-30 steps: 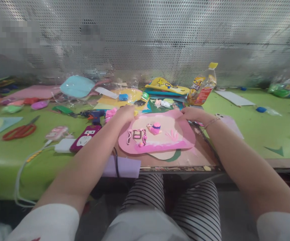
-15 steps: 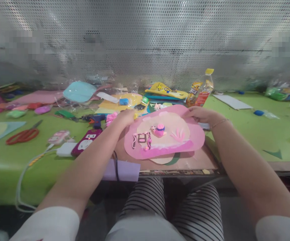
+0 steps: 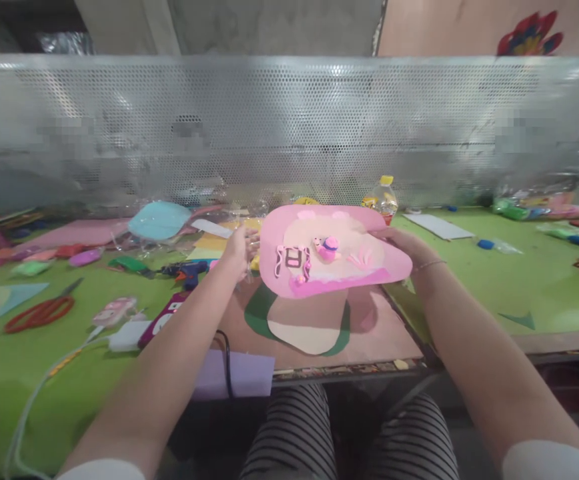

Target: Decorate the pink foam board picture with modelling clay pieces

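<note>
I hold a pink craft board [image 3: 369,270] tilted up above the table; it carries a cream panel, a small pink clay figure [image 3: 328,247] and a little clay frame. My right hand [image 3: 399,243] grips its right edge. My left hand [image 3: 241,250] is curled at its left edge, fingertips on the rim, slightly blurred. Under the board a cream shape on a green foam cut-out [image 3: 299,327] lies on a brown cardboard mat [image 3: 384,333].
A green table [image 3: 529,280] holds a blue glue gun [image 3: 188,270], red scissors [image 3: 39,313], a phone [image 3: 162,317], a white charger [image 3: 125,337] with cable, a bottle [image 3: 384,195], foam sheets and clay lumps. A perforated metal screen [image 3: 289,127] walls the back.
The pink board has risen off the mat and tilted up toward me, uncovering the cream-and-green shape beneath. My view has lifted, so the screen's top edge shows.
</note>
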### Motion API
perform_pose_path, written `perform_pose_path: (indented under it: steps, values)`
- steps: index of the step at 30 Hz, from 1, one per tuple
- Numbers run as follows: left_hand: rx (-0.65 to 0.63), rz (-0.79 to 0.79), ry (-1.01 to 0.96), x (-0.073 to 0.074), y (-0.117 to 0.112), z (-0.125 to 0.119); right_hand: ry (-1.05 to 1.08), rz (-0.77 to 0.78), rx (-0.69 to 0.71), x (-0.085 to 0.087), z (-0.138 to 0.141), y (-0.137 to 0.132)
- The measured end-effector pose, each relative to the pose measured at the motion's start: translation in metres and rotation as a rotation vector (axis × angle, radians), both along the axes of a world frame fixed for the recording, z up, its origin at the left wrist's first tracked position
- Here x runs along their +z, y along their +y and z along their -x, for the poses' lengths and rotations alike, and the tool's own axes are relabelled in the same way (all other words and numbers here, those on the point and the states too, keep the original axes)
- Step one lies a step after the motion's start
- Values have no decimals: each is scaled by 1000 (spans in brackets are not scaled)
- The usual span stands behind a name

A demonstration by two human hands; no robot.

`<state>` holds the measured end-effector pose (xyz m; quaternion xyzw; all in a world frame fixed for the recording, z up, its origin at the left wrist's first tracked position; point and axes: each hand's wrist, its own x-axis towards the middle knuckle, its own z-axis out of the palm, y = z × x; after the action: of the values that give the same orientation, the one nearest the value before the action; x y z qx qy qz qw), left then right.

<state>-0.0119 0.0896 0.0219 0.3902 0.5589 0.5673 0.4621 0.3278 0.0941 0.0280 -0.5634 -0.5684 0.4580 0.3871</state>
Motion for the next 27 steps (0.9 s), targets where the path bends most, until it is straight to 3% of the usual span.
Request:
perform_pose_path:
  steps: [3, 11, 20, 27]
  values:
    - [-34, 45, -230, 5, -3, 1, 210, 87, 3, 1, 2, 9]
    - [-72, 101, -643, -12, -9, -17, 332, -112, -129, -11, 31, 21]
    - [-75, 11, -754, -18, -13, -33, 417, -225, -78, -27, 83, 1]
    - [-31, -94, -814, -19, -14, -37, 418, -203, 8, -28, 94, -9]
